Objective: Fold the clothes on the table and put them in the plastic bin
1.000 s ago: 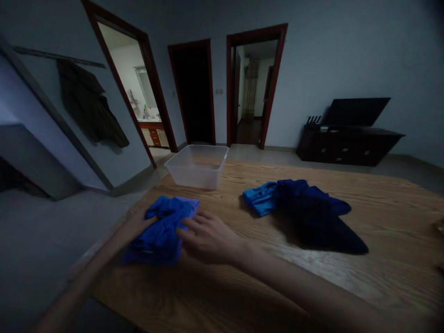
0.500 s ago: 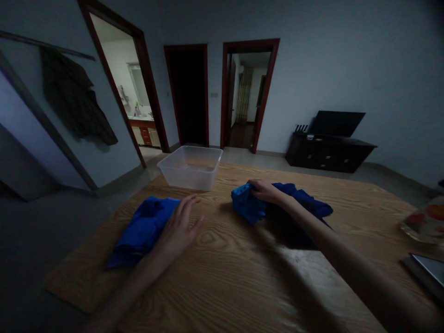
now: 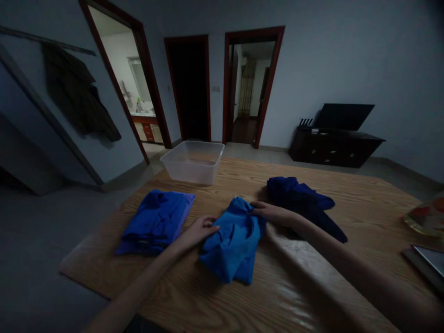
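A bright blue cloth garment (image 3: pixel 234 240) lies loosely crumpled at the middle of the wooden table (image 3: pixel 194 300), its lower edge toward me. My right hand (image 3: pixel 272 212) is closed on the garment's upper right corner. At its left edge, my left hand (image 3: pixel 199 231) has its fingers curled against the fabric, thumb and fingertips close together. To the left sits a folded stack of darker blue and purple clothes (image 3: pixel 156 222). Beyond my right forearm is a heap of navy clothing (image 3: pixel 301 199), partly covered by the arm.
A translucent plastic bin (image 3: pixel 192 169) stands at the table's far left edge. On the right are a patterned, gold-rimmed object (image 3: pixel 426 217) and a flat dark device (image 3: pixel 428 263). Doorways and a low cabinet (image 3: pixel 335 148) with a screen stand beyond.
The bright blue garment has come off the navy heap toward the middle and spread out more. My right hand moved nearer with it. My left hand moved right from beside the stack to the garment.
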Motion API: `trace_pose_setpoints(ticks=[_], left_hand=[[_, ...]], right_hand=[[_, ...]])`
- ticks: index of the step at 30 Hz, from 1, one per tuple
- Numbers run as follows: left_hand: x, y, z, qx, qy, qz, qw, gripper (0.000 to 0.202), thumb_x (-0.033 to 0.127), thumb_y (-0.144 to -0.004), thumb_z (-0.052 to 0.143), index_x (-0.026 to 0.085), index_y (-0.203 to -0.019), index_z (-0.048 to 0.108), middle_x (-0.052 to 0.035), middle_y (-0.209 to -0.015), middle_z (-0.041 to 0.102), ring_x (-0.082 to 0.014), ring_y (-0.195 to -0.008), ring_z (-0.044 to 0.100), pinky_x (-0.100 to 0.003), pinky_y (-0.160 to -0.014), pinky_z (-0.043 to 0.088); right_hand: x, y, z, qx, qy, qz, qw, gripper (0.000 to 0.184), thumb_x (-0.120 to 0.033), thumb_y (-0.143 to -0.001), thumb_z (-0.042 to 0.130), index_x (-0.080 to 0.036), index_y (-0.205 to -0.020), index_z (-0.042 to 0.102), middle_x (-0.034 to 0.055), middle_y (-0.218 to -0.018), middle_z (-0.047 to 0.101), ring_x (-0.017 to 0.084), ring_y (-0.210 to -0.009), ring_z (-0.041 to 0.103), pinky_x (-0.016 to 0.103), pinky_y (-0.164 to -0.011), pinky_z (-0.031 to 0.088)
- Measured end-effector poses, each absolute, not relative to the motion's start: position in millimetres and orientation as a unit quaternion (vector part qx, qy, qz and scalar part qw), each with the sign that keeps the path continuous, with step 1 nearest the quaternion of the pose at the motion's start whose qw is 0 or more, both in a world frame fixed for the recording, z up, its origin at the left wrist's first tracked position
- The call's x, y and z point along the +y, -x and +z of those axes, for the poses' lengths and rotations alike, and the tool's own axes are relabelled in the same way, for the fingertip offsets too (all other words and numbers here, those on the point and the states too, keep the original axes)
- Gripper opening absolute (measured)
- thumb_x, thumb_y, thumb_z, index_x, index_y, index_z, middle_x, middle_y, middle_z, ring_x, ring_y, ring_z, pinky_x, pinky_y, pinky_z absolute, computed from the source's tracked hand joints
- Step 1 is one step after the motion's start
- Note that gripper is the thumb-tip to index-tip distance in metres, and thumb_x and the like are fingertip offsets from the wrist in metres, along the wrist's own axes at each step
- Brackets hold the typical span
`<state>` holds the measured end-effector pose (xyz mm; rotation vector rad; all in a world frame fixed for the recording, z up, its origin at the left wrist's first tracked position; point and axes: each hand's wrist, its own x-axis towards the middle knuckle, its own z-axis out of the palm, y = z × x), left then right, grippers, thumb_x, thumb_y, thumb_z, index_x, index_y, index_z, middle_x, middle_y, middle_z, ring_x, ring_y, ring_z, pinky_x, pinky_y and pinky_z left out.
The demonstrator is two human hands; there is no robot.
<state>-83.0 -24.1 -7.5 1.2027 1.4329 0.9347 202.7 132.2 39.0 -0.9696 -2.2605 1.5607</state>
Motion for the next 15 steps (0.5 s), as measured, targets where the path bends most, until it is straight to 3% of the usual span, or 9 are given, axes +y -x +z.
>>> trace_pose_setpoints(ticks=[2, 4, 6, 9, 11, 13, 15], left_hand=[[-34.0, 78.4, -11.0, 0.635, -0.521, 0.392, 0.415, 0.078, 0.075, -0.086, 0.071, 0.016, -0.137, 0.064, -0.0223, -0.138, 0.072, -0.0373, -0.128, 0.071, -0.052, -0.111, 0.057], [-47.8, 70.3, -4.1, 0.649, -0.576, 0.39, 0.31, 0.06, 0.067, -0.103, 0.052, 0.022, -0.141, 0.064, -0.0171, -0.147, 0.067, -0.0325, -0.141, 0.063, -0.052, -0.122, 0.048], [-65.0, 59.8, 6.3, 0.64, -0.643, 0.356, 0.225, 0.056, 0.064, -0.107, 0.046, 0.026, -0.145, 0.063, -0.0137, -0.154, 0.063, -0.0311, -0.149, 0.056, -0.054, -0.128, 0.042], [-91.3, 43.4, 11.3, 0.63, -0.704, 0.27, 0.185, 0.08, 0.072, -0.085, 0.077, 0.024, -0.148, 0.063, -0.0178, -0.159, 0.059, -0.0423, -0.151, 0.052, -0.065, -0.126, 0.043], [-104.2, 35.4, 6.3, 0.637, -0.716, 0.232, 0.168, 0.094, 0.066, -0.069, 0.093, 0.023, -0.147, 0.064, -0.0197, -0.16, 0.058, -0.0483, -0.15, 0.051, -0.07, -0.124, 0.043], [-110.5, 31.4, 0.1, 0.637, -0.719, 0.228, 0.158, 0.072, 0.053, -0.078, 0.091, 0.024, -0.14, 0.068, -0.0164, -0.156, 0.063, -0.0457, -0.147, 0.055, -0.07, -0.127, 0.04], [-110.1, 31.3, -1.9, 0.635, -0.712, 0.256, 0.154, 0.033, 0.04, -0.094, 0.075, 0.026, -0.123, 0.073, -0.012, -0.143, 0.072, -0.0397, -0.14, 0.062, -0.067, -0.128, 0.037]], right_hand=[[122.3, -212.9, 24.8, -0.766, 0.343, 0.531, 0.116, 0.057, -0.06, -0.101, 0.061, -0.018, -0.138, 0.069, 0.0142, -0.14, 0.073, 0.032, -0.129, 0.07, 0.052, -0.117, 0.054], [114.8, -225.1, 19.2, -0.766, 0.351, 0.521, 0.136, 0.058, -0.058, -0.107, 0.05, -0.018, -0.148, 0.061, 0.0156, -0.149, 0.066, 0.032, -0.139, 0.063, 0.053, -0.123, 0.048], [107.2, -236.4, 20.1, -0.789, 0.336, 0.491, 0.153, 0.058, -0.05, -0.105, 0.056, -0.018, -0.154, 0.054, 0.0168, -0.159, 0.056, 0.032, -0.15, 0.053, 0.055, -0.129, 0.039], [91.1, -242.6, 27.0, -0.876, 0.246, 0.385, 0.155, 0.062, -0.03, -0.099, 0.064, -0.022, -0.16, 0.049, 0.0151, -0.17, 0.044, 0.031, -0.16, 0.039, 0.055, -0.134, 0.029], [78.6, -236.0, 32.2, -0.927, 0.18, 0.3, 0.138, 0.07, -0.018, -0.096, 0.061, -0.026, -0.164, 0.045, 0.0129, -0.173, 0.039, 0.03, -0.164, 0.03, 0.057, -0.134, 0.028], [69.2, -223.4, 37.7, -0.955, 0.136, 0.239, 0.111, 0.077, -0.007, -0.088, 0.06, -0.026, -0.162, 0.049, 0.0124, -0.169, 0.046, 0.03, -0.163, 0.031, 0.058, -0.133, 0.029], [66.1, -210.9, 43.9, -0.97, 0.109, 0.203, 0.081, 0.066, -0.003, -0.082, 0.061, -0.022, -0.146, 0.064, 0.0132, -0.15, 0.063, 0.03, -0.151, 0.047, 0.058, -0.13, 0.033]])
